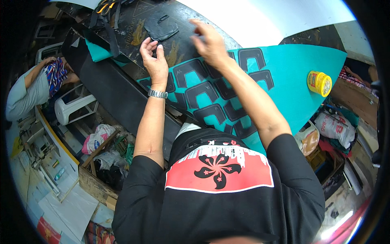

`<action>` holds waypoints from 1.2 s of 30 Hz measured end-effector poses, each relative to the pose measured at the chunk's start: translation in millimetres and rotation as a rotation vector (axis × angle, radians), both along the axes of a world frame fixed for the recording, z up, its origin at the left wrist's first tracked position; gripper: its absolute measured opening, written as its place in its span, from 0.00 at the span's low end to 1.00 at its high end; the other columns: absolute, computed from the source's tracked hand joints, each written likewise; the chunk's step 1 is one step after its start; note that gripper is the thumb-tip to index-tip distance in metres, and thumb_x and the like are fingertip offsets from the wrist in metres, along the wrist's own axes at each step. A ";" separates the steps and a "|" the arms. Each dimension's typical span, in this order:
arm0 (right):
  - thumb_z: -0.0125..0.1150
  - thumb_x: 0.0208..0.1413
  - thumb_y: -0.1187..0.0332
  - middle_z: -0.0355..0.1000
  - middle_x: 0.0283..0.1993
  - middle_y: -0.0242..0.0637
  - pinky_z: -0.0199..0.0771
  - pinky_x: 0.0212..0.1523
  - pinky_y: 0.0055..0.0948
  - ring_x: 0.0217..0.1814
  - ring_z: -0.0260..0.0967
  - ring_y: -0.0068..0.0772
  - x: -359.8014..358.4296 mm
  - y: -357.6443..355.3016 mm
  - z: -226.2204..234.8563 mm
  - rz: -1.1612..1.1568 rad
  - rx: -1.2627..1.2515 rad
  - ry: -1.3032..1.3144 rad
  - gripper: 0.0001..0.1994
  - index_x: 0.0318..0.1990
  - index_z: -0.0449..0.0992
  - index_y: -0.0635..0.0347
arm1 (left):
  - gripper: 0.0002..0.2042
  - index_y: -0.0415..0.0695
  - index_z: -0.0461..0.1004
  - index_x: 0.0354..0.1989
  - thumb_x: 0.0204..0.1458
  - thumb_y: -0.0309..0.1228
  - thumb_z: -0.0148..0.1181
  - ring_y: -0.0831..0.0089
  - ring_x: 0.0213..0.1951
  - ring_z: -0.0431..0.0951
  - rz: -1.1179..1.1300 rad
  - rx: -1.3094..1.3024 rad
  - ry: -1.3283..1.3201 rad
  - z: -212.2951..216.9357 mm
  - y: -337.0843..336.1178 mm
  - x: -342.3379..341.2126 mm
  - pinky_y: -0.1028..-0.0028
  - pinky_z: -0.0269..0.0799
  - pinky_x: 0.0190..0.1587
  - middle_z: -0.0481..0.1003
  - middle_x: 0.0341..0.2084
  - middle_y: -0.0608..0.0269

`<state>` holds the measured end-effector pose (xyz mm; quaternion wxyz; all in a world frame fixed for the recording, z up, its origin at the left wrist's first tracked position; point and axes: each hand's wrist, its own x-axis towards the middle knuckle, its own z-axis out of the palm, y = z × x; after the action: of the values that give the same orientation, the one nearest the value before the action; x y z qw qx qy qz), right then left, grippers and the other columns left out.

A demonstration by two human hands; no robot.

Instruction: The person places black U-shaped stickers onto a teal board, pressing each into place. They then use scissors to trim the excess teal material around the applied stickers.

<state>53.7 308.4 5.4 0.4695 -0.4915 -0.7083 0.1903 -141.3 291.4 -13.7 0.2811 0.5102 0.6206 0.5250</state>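
My left hand [155, 63] is raised palm up over the dark worktop [132, 30], its fingers loosely curled and apart with nothing in them. Just beyond its fingertips lies a stack of dark, flat cut pieces [161, 28]. To the right, my right hand [210, 44] hovers with fingers apart, slightly blurred, and holds nothing I can see. Below both hands a teal sheet [292, 77] spreads across the table. Several black U-shaped pieces [201, 94] lie on it in rows, some with light marks.
A yellow tub [319, 83] stands on the teal sheet's right part. Orange-handled scissors [106, 7] lie among black straps at the back left. A white sheet [260, 18] covers the far side. On the left are a white plastic stool [75, 106] and a seated person [30, 87].
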 end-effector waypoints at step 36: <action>0.56 0.60 0.70 0.74 0.37 0.44 0.71 0.39 0.30 0.36 0.71 0.28 -52.8 62.3 -18.4 -0.271 -0.196 -0.181 0.14 0.52 0.72 0.59 | 0.12 0.54 0.82 0.43 0.48 0.27 0.65 0.60 0.46 0.78 -0.185 0.113 0.545 -25.3 36.5 -19.4 0.63 0.74 0.50 0.74 0.44 0.59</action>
<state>0.9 370.7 -13.0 0.3749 -0.6409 -0.6531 0.1486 -160.8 327.9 -39.0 0.1218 0.7019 0.5937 0.3743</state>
